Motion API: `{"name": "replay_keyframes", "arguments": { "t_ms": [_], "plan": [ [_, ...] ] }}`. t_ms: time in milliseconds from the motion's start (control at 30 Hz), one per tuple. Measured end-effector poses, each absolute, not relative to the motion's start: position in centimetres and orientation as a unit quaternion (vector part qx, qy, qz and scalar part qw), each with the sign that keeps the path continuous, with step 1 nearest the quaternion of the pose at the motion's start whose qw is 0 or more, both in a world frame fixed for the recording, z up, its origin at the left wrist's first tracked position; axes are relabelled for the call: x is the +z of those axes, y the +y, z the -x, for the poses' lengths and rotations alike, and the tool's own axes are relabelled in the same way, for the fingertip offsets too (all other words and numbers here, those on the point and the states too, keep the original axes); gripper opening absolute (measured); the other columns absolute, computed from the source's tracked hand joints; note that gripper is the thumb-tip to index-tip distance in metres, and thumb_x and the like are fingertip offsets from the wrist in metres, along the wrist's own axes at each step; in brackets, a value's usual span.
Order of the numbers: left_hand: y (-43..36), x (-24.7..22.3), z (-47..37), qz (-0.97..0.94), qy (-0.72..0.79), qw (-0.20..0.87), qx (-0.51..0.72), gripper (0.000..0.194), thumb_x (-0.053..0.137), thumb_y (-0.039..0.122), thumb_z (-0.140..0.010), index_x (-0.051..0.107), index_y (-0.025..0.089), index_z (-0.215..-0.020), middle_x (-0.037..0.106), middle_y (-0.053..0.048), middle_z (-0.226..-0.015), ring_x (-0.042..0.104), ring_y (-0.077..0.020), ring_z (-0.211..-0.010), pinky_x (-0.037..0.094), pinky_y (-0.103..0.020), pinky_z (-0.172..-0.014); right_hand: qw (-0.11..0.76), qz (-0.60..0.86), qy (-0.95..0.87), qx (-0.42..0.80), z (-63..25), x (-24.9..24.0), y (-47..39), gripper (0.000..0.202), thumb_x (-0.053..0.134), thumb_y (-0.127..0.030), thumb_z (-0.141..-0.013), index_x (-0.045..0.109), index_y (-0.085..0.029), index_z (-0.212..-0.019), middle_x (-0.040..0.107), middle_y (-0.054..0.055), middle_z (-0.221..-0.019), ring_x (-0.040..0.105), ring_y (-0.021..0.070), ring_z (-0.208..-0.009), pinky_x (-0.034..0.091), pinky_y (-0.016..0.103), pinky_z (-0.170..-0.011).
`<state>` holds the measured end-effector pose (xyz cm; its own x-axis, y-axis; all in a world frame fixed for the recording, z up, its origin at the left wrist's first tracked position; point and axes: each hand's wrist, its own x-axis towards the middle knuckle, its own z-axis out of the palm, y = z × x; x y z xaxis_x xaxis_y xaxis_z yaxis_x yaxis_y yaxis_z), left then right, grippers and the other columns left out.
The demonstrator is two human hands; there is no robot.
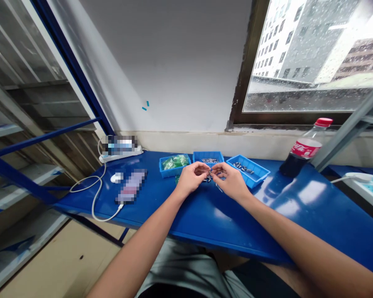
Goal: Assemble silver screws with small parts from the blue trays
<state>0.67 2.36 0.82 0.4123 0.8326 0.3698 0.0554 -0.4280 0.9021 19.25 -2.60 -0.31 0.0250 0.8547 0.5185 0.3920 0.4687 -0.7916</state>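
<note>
cola bottle, red cap (303, 148) at two o'clock on blue bench (286, 223), pixelated phone (132, 187) cabled at nine, white earbud case (117, 178) beside it, rain-specked window (311, 58) at one

the one view looks from the wearer's head, forward and steeply down over the desk (161, 207), at arm's length.

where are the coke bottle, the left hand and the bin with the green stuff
coke bottle (306, 150): head view, on its red label
left hand (189, 179): head view, on the back of the hand
bin with the green stuff (171, 173): head view, on its front wall
</note>
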Motion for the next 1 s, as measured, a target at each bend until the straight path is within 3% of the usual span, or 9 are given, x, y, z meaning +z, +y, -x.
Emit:
{"name": "replay_keyframes", "arguments": {
  "t_ms": [133,233,367,500,633,767,900,1000],
  "plan": [
    [2.2,0.9,-0.8,-0.709,0.298,0.460,0.444,0.021,0.077,0.020,-0.082,0.072,0.014,-0.102,0.078,-0.011,-0.101,0.076,-0.0209,-0.094,0.062,-0.036,-0.091,0.533,0.478,-0.666,0.211,-19.2,-0.3,-2.5,0.020,0.068,-0.025,-0.086,0.067,-0.021,-0.106,0.073,0.005,-0.089,0.071,0.0206,-0.078,0.061,0.035,-0.071],
    [1.8,1.2,-0.8,-0.710,0.310,0.456,0.438,0.025,0.078,0.032,-0.086,0.072,0.014,-0.102,0.078,-0.011,-0.101,0.076,-0.0207,-0.091,0.062,-0.034,-0.087,0.526,0.491,-0.673,0.173,-19.3,0.0,-2.6,0.020,0.065,-0.022,-0.086,0.069,-0.020,-0.105,0.069,0.004,-0.085,0.067,0.0196,-0.072,0.058,0.034,-0.066],
    [1.2,1.9,-0.5,-0.755,0.353,0.384,0.398,0.037,0.064,0.050,-0.096,0.077,0.016,-0.098,0.079,-0.007,-0.091,0.073,-0.0190,-0.078,0.058,-0.029,-0.076,0.524,0.491,-0.685,0.121,-19.5,0.6,-2.9,0.013,0.062,-0.022,-0.089,0.073,-0.021,-0.096,0.067,0.006,-0.088,0.064,0.0194,-0.071,0.054,0.033,-0.062],
    [0.9,2.3,-0.2,-0.783,0.360,0.352,0.366,0.045,0.061,0.057,-0.098,0.082,0.017,-0.101,0.079,-0.005,-0.081,0.072,-0.0190,-0.072,0.055,-0.027,-0.069,0.520,0.473,-0.696,0.146,-19.5,0.3,-2.9,0.013,0.064,-0.024,-0.091,0.073,-0.023,-0.100,0.072,0.006,-0.093,0.068,0.0216,-0.079,0.054,0.032,-0.062],
    [1.5,1.7,-0.2,-0.769,0.343,0.382,0.381,0.039,0.070,0.050,-0.093,0.081,0.018,-0.111,0.082,-0.008,-0.098,0.077,-0.0238,-0.087,0.060,-0.031,-0.078,0.511,0.456,-0.712,0.155,-19.6,-0.2,-2.6,0.016,0.063,-0.022,-0.090,0.073,-0.024,-0.103,0.074,0.006,-0.099,0.071,0.0227,-0.085,0.059,0.035,-0.068],
    [2.2,0.8,-0.3,-0.754,0.339,0.399,0.397,0.026,0.074,0.036,-0.089,0.080,0.017,-0.107,0.082,-0.010,-0.103,0.079,-0.0247,-0.092,0.063,-0.035,-0.088,0.511,0.455,-0.712,0.156,-19.5,-0.2,-2.7,0.017,0.059,-0.023,-0.093,0.073,-0.024,-0.104,0.075,0.007,-0.103,0.073,0.0232,-0.090,0.062,0.037,-0.075],
    [2.1,0.8,-0.5,-0.757,0.349,0.379,0.402,0.016,0.074,0.021,-0.085,0.078,0.016,-0.099,0.082,-0.009,-0.096,0.079,-0.0227,-0.087,0.063,-0.034,-0.084,0.513,0.471,-0.694,0.184,-19.3,0.1,-2.9,0.014,0.062,-0.031,-0.096,0.071,-0.023,-0.103,0.076,0.007,-0.098,0.074,0.0233,-0.087,0.063,0.037,-0.073],
    [1.8,1.2,-0.6,-0.771,0.338,0.349,0.412,0.021,0.071,0.011,-0.081,0.076,0.016,-0.100,0.081,-0.007,-0.095,0.077,-0.0199,-0.085,0.063,-0.032,-0.081,0.515,0.474,-0.683,0.208,-19.3,0.1,-2.9,0.016,0.069,-0.037,-0.093,0.070,-0.022,-0.100,0.077,0.007,-0.093,0.075,0.0234,-0.083,0.064,0.037,-0.071]
  ]
}}
